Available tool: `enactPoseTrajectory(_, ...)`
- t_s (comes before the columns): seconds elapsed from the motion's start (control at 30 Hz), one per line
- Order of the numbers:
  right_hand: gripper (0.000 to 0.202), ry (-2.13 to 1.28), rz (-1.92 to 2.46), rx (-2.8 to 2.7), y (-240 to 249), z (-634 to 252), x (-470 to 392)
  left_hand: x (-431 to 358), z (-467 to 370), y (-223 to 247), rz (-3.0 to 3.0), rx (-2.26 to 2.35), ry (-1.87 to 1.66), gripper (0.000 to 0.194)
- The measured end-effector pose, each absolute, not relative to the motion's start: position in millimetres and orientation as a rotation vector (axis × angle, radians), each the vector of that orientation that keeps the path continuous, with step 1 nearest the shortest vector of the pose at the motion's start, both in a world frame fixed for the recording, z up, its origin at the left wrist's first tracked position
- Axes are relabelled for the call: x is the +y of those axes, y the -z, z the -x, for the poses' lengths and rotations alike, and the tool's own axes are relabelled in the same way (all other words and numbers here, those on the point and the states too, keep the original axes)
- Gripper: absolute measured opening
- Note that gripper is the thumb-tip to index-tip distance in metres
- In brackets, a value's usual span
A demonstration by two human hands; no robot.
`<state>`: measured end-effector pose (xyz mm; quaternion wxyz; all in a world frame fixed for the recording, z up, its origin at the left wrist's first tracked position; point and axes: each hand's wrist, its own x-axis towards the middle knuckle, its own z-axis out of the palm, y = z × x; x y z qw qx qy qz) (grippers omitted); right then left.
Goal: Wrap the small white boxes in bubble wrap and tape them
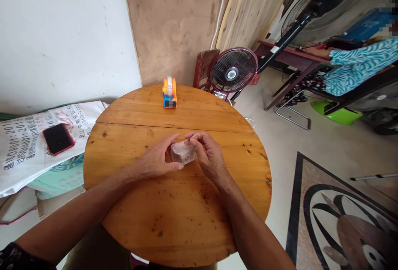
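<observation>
A small box in clear wrapping [182, 154], pale with faint reddish print, rests near the middle of the round wooden table [168, 216]. Curved about its left side is my left hand [157, 156], thumb along the near lower edge and fingers behind. My right hand [208, 154] is at the box's upper right corner, thumb and forefinger pinched together; whatever lies between those tips is too small to make out. Farther back on the table stands an orange and blue tape dispenser [170, 92] with a roll of tape, apart from both hands.
A phone [58, 139] lies on white printed sacks [18, 137] left of the table. Behind its right edge are a red-framed fan [233, 70] and a wooden chair [205, 69]. A larger fan [311, 13] and a person in a blue patterned garment [360, 66] are at right.
</observation>
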<state>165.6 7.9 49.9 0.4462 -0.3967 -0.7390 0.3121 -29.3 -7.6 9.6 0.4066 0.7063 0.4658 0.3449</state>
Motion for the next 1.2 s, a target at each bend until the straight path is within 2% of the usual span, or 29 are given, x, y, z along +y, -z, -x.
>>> enactPoseTrajectory(0.43, 0.019, -0.843, 0.890, -1.608, -61.1, -174.0, 7.1, -13.3, 20.5, -12.1, -1.843, 1.019, -0.964, 0.072)
enactPoseTrajectory(0.7, 0.019, -0.921, 0.898, -1.471, -54.8, -170.3, 14.4, -9.5, 20.2, -14.9, -1.500, 0.913, -0.925, 0.036)
enactPoseTrajectory(0.8, 0.016, -0.942, 0.878, -1.461, -52.6, -170.4, 16.7, -6.9, 18.9, -13.0, -1.463, 0.932, -0.953, 0.032)
enactPoseTrajectory(0.93, 0.021, -0.843, 0.982, -1.516, -51.6, -179.5, 21.7, -2.7, 19.2, -8.4, -1.439, 0.981, -0.996, 0.030)
enactPoseTrajectory(1.07, 0.022, -0.656, 1.312, -1.725, -54.3, -195.3, 28.9, 0.8, 21.1, -9.8, -1.480, 1.084, -1.005, 0.029)
enactPoseTrajectory(1.2, 0.022, -0.866, 1.305, -2.001, -58.1, -197.9, 28.2, 2.1, 18.3, -16.1, -1.469, 1.137, -1.035, 0.026)
